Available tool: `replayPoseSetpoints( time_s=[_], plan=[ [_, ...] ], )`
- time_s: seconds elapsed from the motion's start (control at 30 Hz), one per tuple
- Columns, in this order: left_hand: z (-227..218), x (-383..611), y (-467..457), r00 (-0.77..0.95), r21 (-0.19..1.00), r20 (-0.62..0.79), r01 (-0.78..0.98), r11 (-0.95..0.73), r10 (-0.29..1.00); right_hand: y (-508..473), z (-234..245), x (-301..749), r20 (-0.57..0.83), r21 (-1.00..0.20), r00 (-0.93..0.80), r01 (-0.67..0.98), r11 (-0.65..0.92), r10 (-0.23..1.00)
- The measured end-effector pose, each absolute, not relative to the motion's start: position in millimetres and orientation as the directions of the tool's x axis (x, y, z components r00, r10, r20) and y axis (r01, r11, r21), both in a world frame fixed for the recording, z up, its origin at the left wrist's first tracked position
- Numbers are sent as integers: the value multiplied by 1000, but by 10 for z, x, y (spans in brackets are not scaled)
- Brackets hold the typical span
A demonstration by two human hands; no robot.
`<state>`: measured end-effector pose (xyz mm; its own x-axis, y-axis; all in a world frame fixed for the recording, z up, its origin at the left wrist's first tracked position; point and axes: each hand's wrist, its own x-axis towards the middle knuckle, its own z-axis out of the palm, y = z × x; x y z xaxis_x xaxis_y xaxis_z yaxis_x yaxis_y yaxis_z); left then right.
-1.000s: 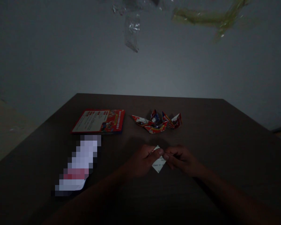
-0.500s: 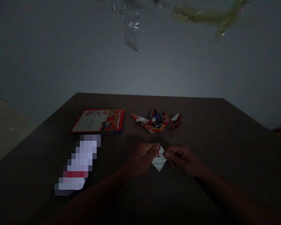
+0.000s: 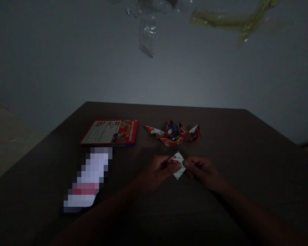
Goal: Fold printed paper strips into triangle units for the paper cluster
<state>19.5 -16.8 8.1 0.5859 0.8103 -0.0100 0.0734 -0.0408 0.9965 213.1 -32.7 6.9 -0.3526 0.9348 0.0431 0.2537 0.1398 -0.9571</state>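
Observation:
A small folded white paper (image 3: 179, 164), diamond-shaped with some red print, is held just above the dark table (image 3: 246, 147) between both hands. My left hand (image 3: 160, 169) pinches its left side with curled fingers. My right hand (image 3: 201, 170) pinches its right side the same way. Just beyond the hands lie two or three folded paper boats (image 3: 174, 133) in red, white and blue print. The light is dim.
A red printed booklet (image 3: 110, 132) lies flat at the back left. A blurred white and red strip (image 3: 88, 178) lies left of my forearm. Clear plastic (image 3: 146, 37) and greenish tape (image 3: 228, 20) stick on the grey wall behind.
The hands have carried the paper a little farther from me and to the right, toward the boats. The paper has turned slightly and its red print now faces up.

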Motion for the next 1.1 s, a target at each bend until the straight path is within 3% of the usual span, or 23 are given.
replayPoseSetpoints(
  time_s=[0.27,0.47,0.63,0.87,1.1],
  plan=[
    [104,179,-159,628,979,23,142,-143,778,-325,68,2150,38,-946,-391,283,159,920],
    [96,193,-165,660,993,-33,108,-51,750,-345,72,2155,39,-957,-429,245,158,902],
    [43,185,-173,695,979,-54,179,-100,717,-332,56,2154,70,-957,-422,227,181,904],
    [55,211,-185,676,986,-41,146,-79,736,-349,89,2157,79,-948,-421,249,199,903],
    [82,217,-146,546,993,-18,108,-49,837,-331,69,2136,67,-938,-467,271,215,881]
  ],
)
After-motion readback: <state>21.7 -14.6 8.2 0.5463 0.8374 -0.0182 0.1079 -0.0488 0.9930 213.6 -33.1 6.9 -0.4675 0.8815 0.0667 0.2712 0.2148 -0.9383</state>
